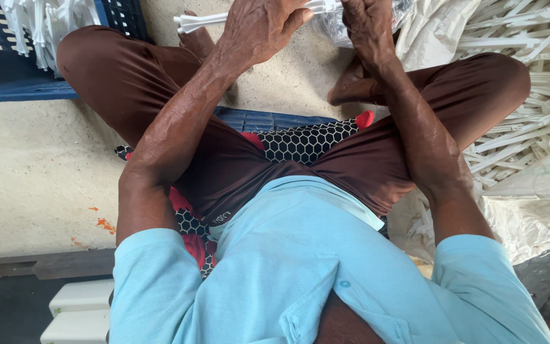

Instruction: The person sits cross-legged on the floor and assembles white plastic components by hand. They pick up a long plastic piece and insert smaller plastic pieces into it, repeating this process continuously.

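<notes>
At twelve o'clock, at the top edge of my view, sits the bundle of thin white plastic sticks (200,21), lying crosswise with its loose ends pointing to nine o'clock. I judge it light and stiff, each stick smooth and apt to slide out of the bunch, so the hold belongs around the middle, where the whole sheaf can be squeezed together. My left hand (259,27) is curled closed over it there, fingers folded across the top. My right hand (367,25), just toward one o'clock, is closed on a clear, crinkled plastic bag (333,24) that meets the bundle's other end; the fingertips run out of view, so how tightly they pinch I cannot tell.

Below lie my crossed legs in brown trousers (224,159) on a black-and-red patterned cushion (303,141). At ten o'clock stands a blue plastic crate (7,76) holding more white sticks, and at three o'clock a loose heap of white sticks (523,95) on pale sacking.
</notes>
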A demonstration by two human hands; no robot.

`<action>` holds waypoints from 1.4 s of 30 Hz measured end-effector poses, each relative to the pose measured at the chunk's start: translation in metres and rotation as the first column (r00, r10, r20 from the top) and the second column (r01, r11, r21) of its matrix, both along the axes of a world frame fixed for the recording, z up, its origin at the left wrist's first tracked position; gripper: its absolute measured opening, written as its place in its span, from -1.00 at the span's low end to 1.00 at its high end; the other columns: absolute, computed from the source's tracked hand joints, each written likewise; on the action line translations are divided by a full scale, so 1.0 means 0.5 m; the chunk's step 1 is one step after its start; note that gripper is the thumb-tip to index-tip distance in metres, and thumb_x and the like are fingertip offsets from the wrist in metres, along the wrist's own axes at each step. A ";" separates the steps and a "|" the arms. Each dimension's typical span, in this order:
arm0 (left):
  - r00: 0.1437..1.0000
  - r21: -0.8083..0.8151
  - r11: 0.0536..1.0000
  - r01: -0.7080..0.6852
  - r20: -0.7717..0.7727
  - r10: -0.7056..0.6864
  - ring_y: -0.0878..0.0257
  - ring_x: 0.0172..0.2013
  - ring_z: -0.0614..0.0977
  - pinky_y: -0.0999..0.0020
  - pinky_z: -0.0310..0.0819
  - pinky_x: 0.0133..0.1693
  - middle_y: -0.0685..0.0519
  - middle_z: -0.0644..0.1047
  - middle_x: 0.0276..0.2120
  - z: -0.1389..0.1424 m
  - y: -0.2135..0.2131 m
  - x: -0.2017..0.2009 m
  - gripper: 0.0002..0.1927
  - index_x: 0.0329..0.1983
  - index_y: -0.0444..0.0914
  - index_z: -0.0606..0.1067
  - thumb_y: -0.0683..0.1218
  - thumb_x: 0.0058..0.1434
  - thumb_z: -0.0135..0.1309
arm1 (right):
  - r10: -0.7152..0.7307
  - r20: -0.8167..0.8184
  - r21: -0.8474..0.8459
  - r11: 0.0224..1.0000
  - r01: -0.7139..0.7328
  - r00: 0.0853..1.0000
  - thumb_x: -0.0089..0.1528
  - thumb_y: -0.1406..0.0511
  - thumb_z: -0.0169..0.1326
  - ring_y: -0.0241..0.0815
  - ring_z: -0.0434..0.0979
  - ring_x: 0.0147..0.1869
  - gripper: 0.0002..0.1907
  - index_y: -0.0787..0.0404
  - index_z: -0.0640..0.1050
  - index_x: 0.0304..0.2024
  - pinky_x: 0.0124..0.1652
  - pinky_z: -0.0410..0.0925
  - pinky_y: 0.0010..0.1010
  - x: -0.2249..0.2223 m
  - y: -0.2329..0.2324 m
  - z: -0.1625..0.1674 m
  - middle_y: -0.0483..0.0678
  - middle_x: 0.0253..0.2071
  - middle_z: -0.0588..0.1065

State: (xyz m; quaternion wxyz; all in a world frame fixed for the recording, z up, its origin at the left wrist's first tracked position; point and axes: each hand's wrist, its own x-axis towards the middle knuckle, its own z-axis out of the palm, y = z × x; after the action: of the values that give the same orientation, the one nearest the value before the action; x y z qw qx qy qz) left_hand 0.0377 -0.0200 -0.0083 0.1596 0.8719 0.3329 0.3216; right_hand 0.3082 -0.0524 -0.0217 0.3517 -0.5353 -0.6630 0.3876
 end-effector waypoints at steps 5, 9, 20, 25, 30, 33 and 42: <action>1.000 -0.014 1.000 -0.015 -0.014 0.015 0.30 -0.50 0.53 0.28 0.49 -0.37 0.16 0.48 -0.55 -0.012 0.006 -0.001 -0.82 -0.08 -0.10 0.61 0.07 0.48 0.22 | -0.038 0.036 -0.105 0.994 0.042 0.999 0.45 -0.09 -0.07 -0.33 0.32 -0.45 -0.48 0.21 0.40 -0.27 -0.45 0.30 -0.41 -0.002 0.003 0.016 -0.17 -0.49 0.31; 0.999 -0.086 0.996 0.013 0.043 -0.009 0.36 -0.51 0.53 0.38 0.51 -0.38 0.18 0.49 -0.54 -0.020 0.009 -0.006 -0.82 -0.06 -0.13 0.60 0.06 0.52 0.21 | 0.077 0.082 0.000 0.997 -0.077 0.994 0.56 -0.01 -0.06 -0.28 0.35 -0.33 -0.52 0.29 0.44 -0.10 -0.34 0.30 -0.35 0.003 -0.006 0.050 -0.13 -0.40 0.34; 0.988 0.055 0.998 -0.043 -0.144 0.050 0.34 -0.55 0.51 0.36 0.47 -0.45 0.16 0.47 -0.57 -0.026 -0.007 -0.003 -0.77 -0.08 -0.10 0.56 0.13 0.55 0.14 | -0.058 -0.351 -0.233 0.972 -0.028 0.935 0.50 -0.05 -0.04 -0.36 0.16 -0.57 -0.47 0.15 0.37 -0.43 -0.55 0.06 -0.45 -0.020 -0.014 0.026 -0.21 -0.60 0.21; 0.980 0.069 0.996 -0.060 -0.186 0.072 0.34 -0.59 0.50 0.40 0.46 -0.51 0.12 0.50 -0.56 -0.052 -0.010 0.001 -0.76 0.00 -0.19 0.59 0.07 0.51 0.15 | -0.191 -0.426 -0.458 0.888 -0.029 0.885 0.44 -0.10 0.04 -0.41 0.18 -0.61 -0.45 0.06 0.33 -0.49 -0.62 0.07 -0.50 -0.008 -0.025 -0.014 -0.25 -0.62 0.21; 0.970 0.036 0.996 -0.077 -0.227 0.083 0.33 -0.61 0.50 0.37 0.49 -0.52 0.10 0.50 -0.58 -0.050 -0.010 0.010 -0.75 -0.02 -0.22 0.59 0.05 0.49 0.16 | -0.193 -0.385 -0.440 0.898 0.004 0.902 0.39 -0.21 -0.03 -0.38 0.18 -0.61 -0.38 0.06 0.28 -0.49 -0.62 0.10 -0.48 -0.004 -0.024 -0.041 -0.24 -0.61 0.21; 0.985 0.062 0.994 -0.086 -0.145 0.095 0.32 -0.56 0.54 0.36 0.50 -0.47 0.12 0.52 -0.54 -0.031 -0.009 0.010 -0.82 -0.04 -0.12 0.60 0.06 0.47 0.19 | -0.081 0.011 -0.049 0.995 0.081 0.997 0.43 -0.25 -0.16 -0.27 0.30 -0.49 -0.35 0.15 0.37 -0.37 -0.48 0.27 -0.35 0.005 -0.017 -0.025 -0.14 -0.54 0.27; 0.998 -0.193 0.980 0.045 0.053 -0.036 0.31 -0.45 0.57 0.32 0.54 -0.33 0.13 0.52 -0.49 -0.012 -0.006 -0.002 -0.78 -0.07 -0.17 0.58 0.07 0.52 0.20 | 0.081 0.330 0.105 0.987 -0.122 0.941 0.61 -0.03 -0.26 0.03 0.43 0.03 -0.43 0.33 0.48 0.13 0.03 0.32 -0.10 0.016 -0.027 0.046 0.11 -0.03 0.43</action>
State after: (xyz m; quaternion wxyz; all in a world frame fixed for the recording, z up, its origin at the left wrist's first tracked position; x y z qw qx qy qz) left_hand 0.0366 -0.0230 -0.0145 0.2584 0.8506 0.3408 0.3059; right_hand 0.3161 -0.0658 0.0014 0.2499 -0.5339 -0.7614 0.2699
